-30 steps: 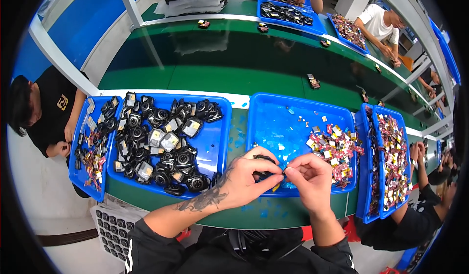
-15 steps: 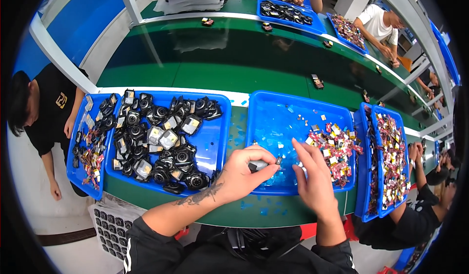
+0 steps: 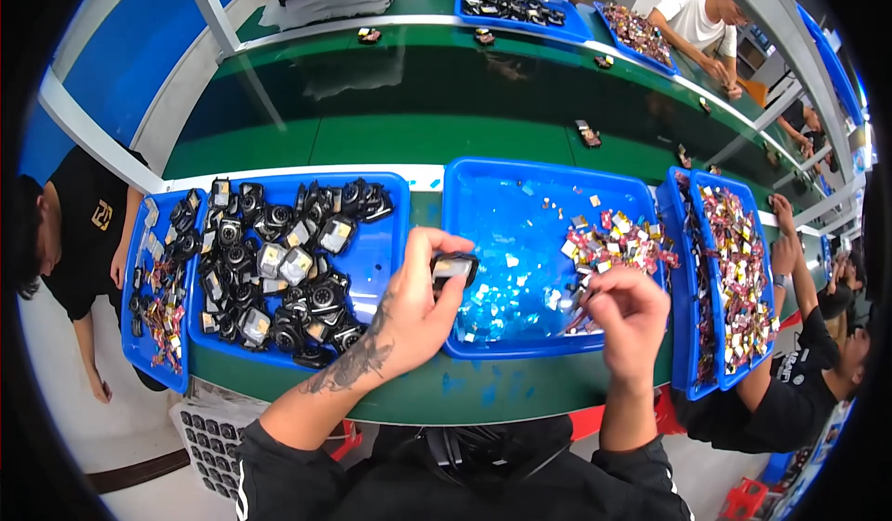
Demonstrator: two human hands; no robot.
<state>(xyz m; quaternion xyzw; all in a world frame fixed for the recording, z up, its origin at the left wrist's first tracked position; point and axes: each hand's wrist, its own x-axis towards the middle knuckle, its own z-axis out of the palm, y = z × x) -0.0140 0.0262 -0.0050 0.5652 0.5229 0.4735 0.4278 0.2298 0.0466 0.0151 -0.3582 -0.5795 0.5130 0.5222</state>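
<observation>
My left hand (image 3: 415, 307) is closed round a black plastic housing (image 3: 469, 269) with a pale inner face, held at the left rim of a blue tray (image 3: 502, 342). My right hand (image 3: 632, 321) is pinched over that tray's right side. A small dark and reddish piece shows at its fingertips, blurred; its kind is unclear. Beneath and beyond those fingers lies a heap of small red and white circuit boards (image 3: 621, 238). Blue film scraps (image 3: 506, 303) are scattered over the tray's bottom. More black housings (image 3: 279, 214), several with round ringed openings, fill the tray on the left.
Stacked blue trays of circuit boards (image 3: 739, 289) stand at the right; a narrow mixed-parts tray (image 3: 153, 344) is at the far left. Beyond runs a green conveyor (image 3: 390, 135) carrying a few small assemblies. Co-workers stand at left, right and across. Metal posts frame the bench.
My left hand has moved left and up with the housing. My right hand has moved right, away from it, and its spread fingers have closed to a pinch. The whole view has shifted slightly.
</observation>
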